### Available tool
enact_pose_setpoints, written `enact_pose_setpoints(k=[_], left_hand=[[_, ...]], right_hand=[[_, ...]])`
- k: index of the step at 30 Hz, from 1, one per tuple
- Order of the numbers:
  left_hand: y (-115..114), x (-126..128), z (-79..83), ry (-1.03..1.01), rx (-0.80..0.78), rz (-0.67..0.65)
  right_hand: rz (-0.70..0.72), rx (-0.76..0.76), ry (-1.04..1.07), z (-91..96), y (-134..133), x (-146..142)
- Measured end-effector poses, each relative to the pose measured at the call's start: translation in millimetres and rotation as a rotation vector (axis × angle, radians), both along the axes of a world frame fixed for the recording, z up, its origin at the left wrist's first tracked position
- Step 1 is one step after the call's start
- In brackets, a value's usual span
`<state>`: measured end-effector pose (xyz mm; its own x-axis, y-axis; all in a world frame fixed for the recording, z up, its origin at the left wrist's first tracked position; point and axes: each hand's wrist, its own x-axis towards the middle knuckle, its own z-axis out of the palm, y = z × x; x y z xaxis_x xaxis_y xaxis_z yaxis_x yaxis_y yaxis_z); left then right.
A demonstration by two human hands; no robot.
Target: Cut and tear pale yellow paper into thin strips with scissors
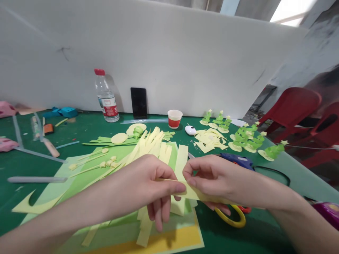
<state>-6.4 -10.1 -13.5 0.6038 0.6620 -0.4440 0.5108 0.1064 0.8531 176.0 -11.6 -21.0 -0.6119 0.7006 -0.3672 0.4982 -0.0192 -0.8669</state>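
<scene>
A pale yellow paper strip (pixel 194 193) stretches between my two hands, above the stacked paper. My left hand (pixel 159 183) pinches one end between thumb and forefinger, its other fingers hanging down. Fingers of my right hand (pixel 212 180) close on the strip a little further along. Many more pale yellow strips (pixel 150 141) lie heaped just beyond my left hand, on green and yellow sheets (pixel 182 238). Scissors with a yellow handle (pixel 234 220) rest under my right hand, their blades mostly hidden. Folded paper star stems (pixel 106 164) lie to the left.
On the right stand several green paper spirals with stars (pixel 242 137), near paper scraps (pixel 210 139) and a blue glue gun (pixel 237 160). A paper cup (pixel 174 120), phone (pixel 139 103) and water bottle (pixel 106 98) stand along the white board (pixel 159 53).
</scene>
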Motion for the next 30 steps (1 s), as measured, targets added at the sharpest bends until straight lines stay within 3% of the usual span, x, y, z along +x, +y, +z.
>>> enact_pose_setpoints(k=[7,19,26,30], left_hand=[[10,-15,4.6,-0.062,-0.093,0.029],[23,-40,20.2,-0.081,0.076,0.058],[24,-48,23.9,-0.057,0.223,0.071],[23,-45,26.6,0.002,0.314,0.160]], right_hand=[[-0.016,-0.045,-0.039,9.5,2,13],[-0.006,0.018,-0.039,28.8,12,48],[-0.108,0.113,-0.136,40.4,13,66],[-0.342,0.260,-0.229,44.9,15,75]])
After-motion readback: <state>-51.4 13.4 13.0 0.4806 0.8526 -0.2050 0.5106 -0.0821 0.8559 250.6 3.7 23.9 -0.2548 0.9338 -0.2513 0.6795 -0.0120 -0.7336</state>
